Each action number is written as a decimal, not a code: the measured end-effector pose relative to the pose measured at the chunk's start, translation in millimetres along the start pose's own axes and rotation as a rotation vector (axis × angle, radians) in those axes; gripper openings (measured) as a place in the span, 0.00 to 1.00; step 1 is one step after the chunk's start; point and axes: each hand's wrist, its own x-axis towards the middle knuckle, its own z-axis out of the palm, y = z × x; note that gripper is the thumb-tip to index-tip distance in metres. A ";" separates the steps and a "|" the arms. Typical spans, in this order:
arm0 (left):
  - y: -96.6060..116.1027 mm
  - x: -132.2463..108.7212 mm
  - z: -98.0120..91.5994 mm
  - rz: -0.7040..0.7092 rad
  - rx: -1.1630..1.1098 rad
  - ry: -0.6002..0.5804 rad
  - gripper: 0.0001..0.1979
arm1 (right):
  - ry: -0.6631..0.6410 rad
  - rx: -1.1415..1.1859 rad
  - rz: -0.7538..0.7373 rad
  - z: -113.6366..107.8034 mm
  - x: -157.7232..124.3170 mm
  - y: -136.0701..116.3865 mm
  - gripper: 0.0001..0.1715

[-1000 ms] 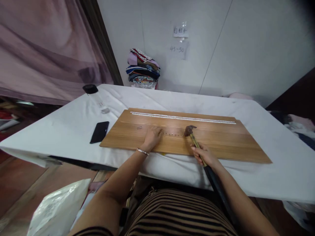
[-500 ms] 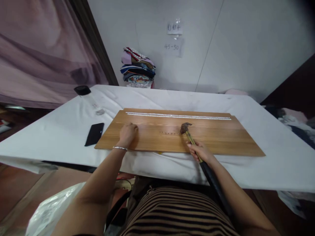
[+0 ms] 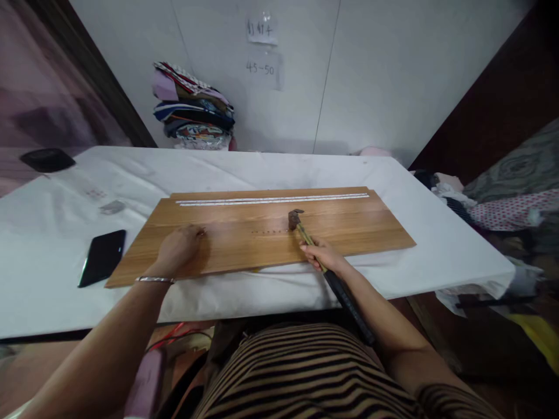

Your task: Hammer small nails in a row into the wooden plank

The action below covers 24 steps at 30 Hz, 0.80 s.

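My right hand [image 3: 322, 255] is wrapped around the handle of a claw hammer [image 3: 309, 237], partway up, with the dark grip pointing back towards my forearm. The rusty hammer head is over the middle of a wooden board [image 3: 349, 230], at the right end of a short row of nails [image 3: 271, 231]. Whether the head touches a nail is hard to see. My left hand [image 3: 179, 247] rests low over the board's left part, its fingers pinched together. What they hold, if anything, is too small to name. Two thin white strips [image 3: 271, 201] run along the board's far side.
A white-covered table [image 3: 419, 203] bears the board. A black phone [image 3: 102, 257] lies left of it, and a dark round object [image 3: 48, 160] sits at the far left. Folded cloths [image 3: 194, 107] are stacked against the wall, below paper signs [image 3: 261, 67].
The view has swung to the right, so the table and board appear further left. Both hands keep about the same places over the board, and the hammer head stays by the row of nails.
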 end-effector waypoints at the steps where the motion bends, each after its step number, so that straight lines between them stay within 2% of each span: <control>1: -0.2 -1.0 -1.1 0.018 -0.003 -0.017 0.22 | -0.003 -0.003 0.000 -0.2 0.4 0.2 0.26; 8: -7.1 -3.8 0.6 0.119 -0.008 -0.078 0.22 | -0.033 0.023 -0.034 -4.0 1.4 1.5 0.25; 12: -6.6 -4.2 -1.4 0.095 -0.001 -0.116 0.21 | -0.025 0.004 -0.017 -3.4 3.0 2.8 0.25; 17: 4.2 -7.9 -12.2 0.052 0.070 -0.164 0.22 | -0.012 0.000 -0.020 -3.4 2.6 2.6 0.25; 21: 11.8 -11.8 -14.0 0.036 0.116 -0.143 0.22 | -0.025 -0.001 -0.025 -4.2 1.9 3.7 0.24; 24: 12.8 -13.8 -11.1 0.077 0.110 -0.108 0.21 | -0.023 -0.003 -0.016 -3.7 2.9 5.2 0.23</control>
